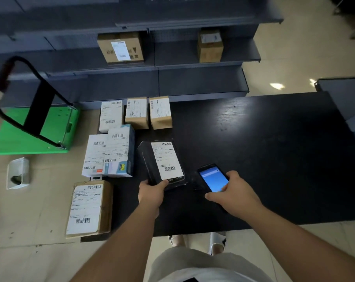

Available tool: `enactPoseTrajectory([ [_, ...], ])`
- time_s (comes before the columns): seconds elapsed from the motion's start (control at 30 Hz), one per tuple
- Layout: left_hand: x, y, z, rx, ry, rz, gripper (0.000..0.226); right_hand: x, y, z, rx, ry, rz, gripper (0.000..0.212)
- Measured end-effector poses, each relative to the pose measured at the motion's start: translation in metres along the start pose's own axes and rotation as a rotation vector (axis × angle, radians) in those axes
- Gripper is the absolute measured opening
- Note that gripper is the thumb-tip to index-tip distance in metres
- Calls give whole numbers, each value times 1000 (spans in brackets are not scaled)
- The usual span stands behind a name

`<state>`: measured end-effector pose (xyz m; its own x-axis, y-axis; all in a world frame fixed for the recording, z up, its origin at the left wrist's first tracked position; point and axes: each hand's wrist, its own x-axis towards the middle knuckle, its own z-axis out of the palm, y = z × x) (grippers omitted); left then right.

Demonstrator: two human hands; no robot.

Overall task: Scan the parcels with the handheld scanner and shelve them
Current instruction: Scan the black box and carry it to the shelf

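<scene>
— Listing what, head view, centre of frame?

— Item one: black parcel (162,161), near end pinched in my left hand (151,193), thumb on top by the label, far end seemingly down on the black table (274,139). I hold it label-up so the barcode faces the reader. Item two: handheld scanner (213,177), lower centre, just right of the parcel; my right hand (232,193) wraps it, thumb on the lit blue screen, its top pointing away from me, I judge so the reader can be swung onto that barcode.

— Stock waiting?

— Left of centre: a white parcel (110,116) and two brown parcels (137,112) in a row at the table's far edge; a stacked white-and-blue pair (113,153) below them; one large brown parcel (89,208) at lower left. All lie label-up, I judge for quick scanning.

— Shelved?

— Upper centre, on the grey shelving (203,80): two cartons (120,47), well apart.

— Sundries?

— Green trolley (34,129), left edge of frame; small white box (18,174) on the floor below it.
</scene>
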<state>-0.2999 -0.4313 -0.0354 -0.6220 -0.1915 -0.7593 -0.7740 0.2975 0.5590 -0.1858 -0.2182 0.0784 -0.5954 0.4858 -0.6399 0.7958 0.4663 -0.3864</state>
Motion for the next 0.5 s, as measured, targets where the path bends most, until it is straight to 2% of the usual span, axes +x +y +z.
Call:
enactPoseTrajectory([
  [0.17, -42, 2, 11, -64, 60, 70, 78, -12, 18, -26, -62, -67, -104, 87],
  [0.43, -100, 6, 15, -120, 124, 172, 76, -37, 41, -57, -60, -167, -239, 104],
  [0.5, -106, 8, 15, -157, 116, 200, 80, -43, 43, -65, -66, -169, -262, 103],
])
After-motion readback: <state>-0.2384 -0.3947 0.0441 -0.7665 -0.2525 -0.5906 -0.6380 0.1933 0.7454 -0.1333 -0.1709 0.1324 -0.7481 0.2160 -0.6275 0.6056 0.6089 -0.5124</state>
